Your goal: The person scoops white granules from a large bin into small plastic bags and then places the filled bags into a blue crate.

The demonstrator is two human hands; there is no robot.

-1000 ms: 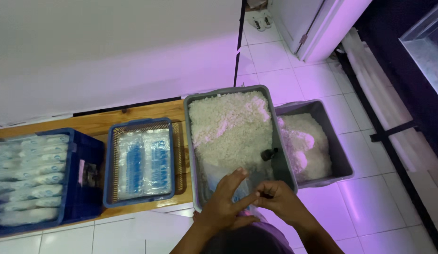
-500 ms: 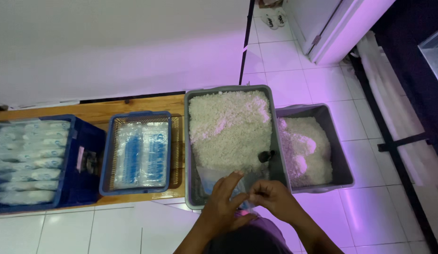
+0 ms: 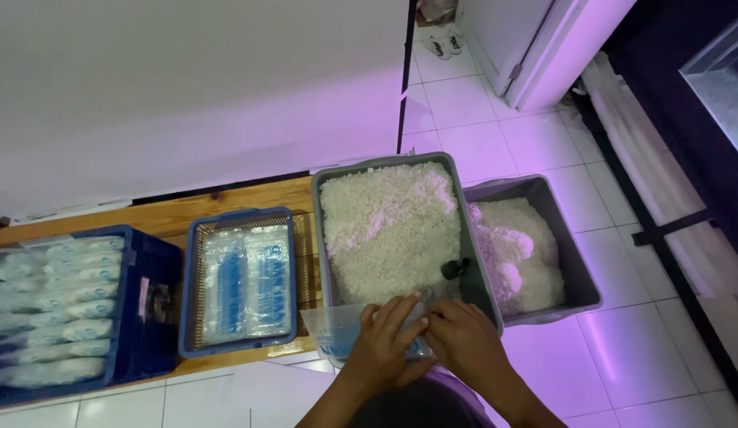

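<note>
Plastic bag (image 3: 337,329), gripped between both hands

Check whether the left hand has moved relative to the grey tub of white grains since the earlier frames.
No. The left hand remains at the near rim of the grey tub, on the clear plastic bag beside the right hand.

Basket (image 3: 196,285) left of rice tub (image 3: 327,238), second tub (image 3: 579,273) right, crate (image 3: 159,317) far left
</note>
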